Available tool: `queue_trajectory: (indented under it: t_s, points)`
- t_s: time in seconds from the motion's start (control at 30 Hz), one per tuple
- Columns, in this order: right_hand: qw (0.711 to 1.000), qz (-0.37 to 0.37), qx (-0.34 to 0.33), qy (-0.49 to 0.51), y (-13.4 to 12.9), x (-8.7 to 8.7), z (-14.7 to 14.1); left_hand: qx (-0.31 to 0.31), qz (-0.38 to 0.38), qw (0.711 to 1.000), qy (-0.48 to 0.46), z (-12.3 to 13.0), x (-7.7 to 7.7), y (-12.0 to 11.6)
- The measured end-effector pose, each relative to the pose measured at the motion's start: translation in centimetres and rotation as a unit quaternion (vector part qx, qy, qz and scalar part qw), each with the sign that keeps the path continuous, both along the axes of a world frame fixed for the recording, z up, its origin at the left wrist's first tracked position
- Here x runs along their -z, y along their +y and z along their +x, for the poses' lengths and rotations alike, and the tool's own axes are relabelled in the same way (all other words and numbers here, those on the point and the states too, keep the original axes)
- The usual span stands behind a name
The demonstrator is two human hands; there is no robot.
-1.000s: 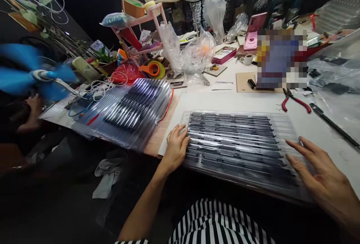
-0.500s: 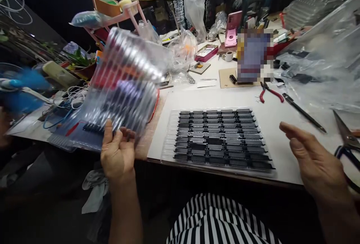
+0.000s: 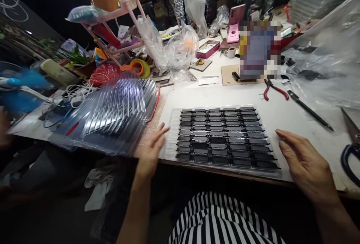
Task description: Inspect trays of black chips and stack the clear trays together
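Observation:
A clear ridged plastic tray point(image 3: 173, 139) lies on the white work surface, with rows of black comb-like parts point(image 3: 215, 140) in it. Close to the tray's left edge is my left hand point(image 3: 152, 148), somewhat blurred, its fingers extended and holding nothing. On the other side, my right hand point(image 3: 306, 161) is beside the tray's right edge, fingers stretched out and nothing in them. Several clear ridged sheets point(image 3: 118, 105) lie in a pile to the left of my left hand.
Red-handled pliers point(image 3: 275, 91), a black pen-like tool point(image 3: 311, 111) and scissors point(image 3: 351, 139) lie right of the tray. Plastic bags, a pink rack point(image 3: 128, 6) and a pink phone stand point(image 3: 233, 30) stand behind. A person's hand point(image 3: 3, 126) shows at far left.
My left hand has let go of the ridged sheet, which now rests on the left pile, and has moved right to the tray. My right hand has come slightly closer to the tray.

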State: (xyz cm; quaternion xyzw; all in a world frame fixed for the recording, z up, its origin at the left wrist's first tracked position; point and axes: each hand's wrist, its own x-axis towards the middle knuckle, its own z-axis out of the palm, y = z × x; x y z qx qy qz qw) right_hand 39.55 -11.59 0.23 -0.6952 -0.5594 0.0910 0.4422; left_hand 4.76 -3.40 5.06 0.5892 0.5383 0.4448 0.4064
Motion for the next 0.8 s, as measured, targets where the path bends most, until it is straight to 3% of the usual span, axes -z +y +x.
queue_trajectory:
  t_s: [0.1, 0.2, 0.33, 0.53, 0.67, 0.8]
  points:
    - [1.0, 0.0, -0.001, -0.006, -0.1, 0.2, 0.2, 0.048, 0.076, 0.958, 0.272, 2.3, 1.7, 0.7]
    - [1.0, 0.002, -0.003, -0.001, -0.1, 0.2, 0.2, 0.083, 0.095, 0.919, 0.374, 3.4, 2.2, 2.1]
    - [1.0, 0.004, -0.007, 0.007, -0.1, 0.0, 0.0, 0.092, 0.085, 0.908, 0.4, 3.3, 2.1, 2.7]
    - [1.0, 0.004, -0.009, 0.007, -0.2, -0.1, -0.1, 0.139, 0.087, 0.906, 0.389, 2.9, 1.2, 0.0]
    - [1.0, 0.002, -0.009, 0.013, -0.3, 0.0, 0.0, 0.215, 0.118, 0.871, 0.426, 3.3, 0.7, -1.9]
    - [1.0, 0.006, -0.006, 0.013, -0.2, 0.2, 0.2, 0.236, 0.14, 0.838, 0.472, 3.8, 0.8, -2.5]
